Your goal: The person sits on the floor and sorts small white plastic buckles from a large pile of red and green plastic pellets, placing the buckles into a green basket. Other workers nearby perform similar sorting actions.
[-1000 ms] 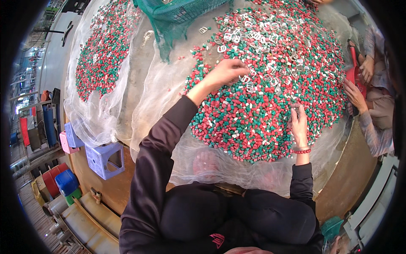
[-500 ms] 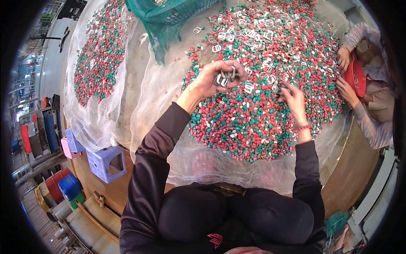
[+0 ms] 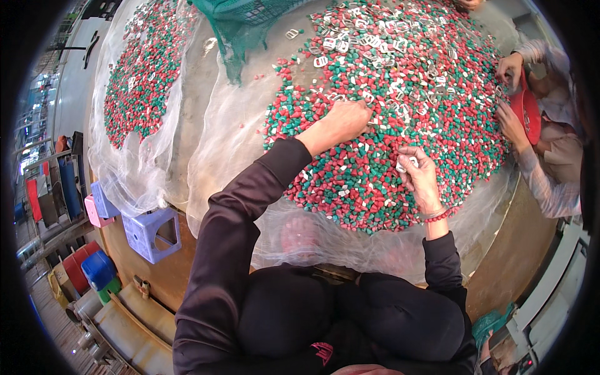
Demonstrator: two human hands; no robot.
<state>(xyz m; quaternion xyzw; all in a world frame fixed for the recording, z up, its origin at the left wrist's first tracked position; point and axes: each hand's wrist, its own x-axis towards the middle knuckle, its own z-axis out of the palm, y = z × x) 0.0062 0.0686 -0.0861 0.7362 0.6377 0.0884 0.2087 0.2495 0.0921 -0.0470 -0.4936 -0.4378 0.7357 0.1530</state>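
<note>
The left hand (image 3: 342, 125) has its fingers curled down at the pile (image 3: 356, 200) of red, green and white bits; I cannot tell if they hold anything. A loose buckle (image 3: 367, 98) lies just past those fingers, on their far side, nearer this hand than the other. I can't tell which way its long side runs. The right hand (image 3: 423, 178) pinches a pale buckle (image 3: 407, 164) over the pile. Far right is a red bowl (image 3: 530, 114).
</note>
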